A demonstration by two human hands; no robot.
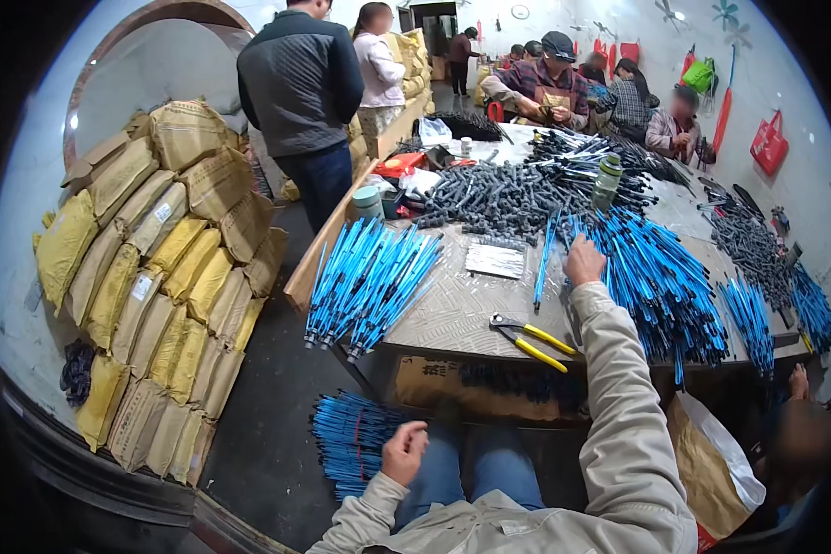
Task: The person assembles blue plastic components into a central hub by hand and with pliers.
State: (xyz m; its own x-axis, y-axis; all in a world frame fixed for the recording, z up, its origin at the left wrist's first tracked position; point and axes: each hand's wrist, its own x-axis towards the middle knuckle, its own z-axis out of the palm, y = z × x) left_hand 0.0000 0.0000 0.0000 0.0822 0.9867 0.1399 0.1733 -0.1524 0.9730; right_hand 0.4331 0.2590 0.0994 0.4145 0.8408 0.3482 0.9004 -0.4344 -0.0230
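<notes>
My right hand (584, 259) reaches forward over the table (452, 314), its fingers on the near end of a big heap of blue rods (660, 286). Whether it grips a rod I cannot tell. One single blue rod (542, 263) lies just left of that hand. My left hand (403, 451) hovers low above my left knee with fingers loosely curled and nothing in it. A second bundle of blue rods (369, 282) rests at the table's left edge. Yellow-handled pliers (533, 337) lie at the near edge.
More blue rods (351, 443) lie on the floor under the table. A pile of dark grey parts (499, 198) fills the far tabletop. Stacked yellow sacks (162, 268) stand at left. Two people (300, 102) stand in the aisle; several sit at the far end. A brown bag (711, 462) stands by my right side.
</notes>
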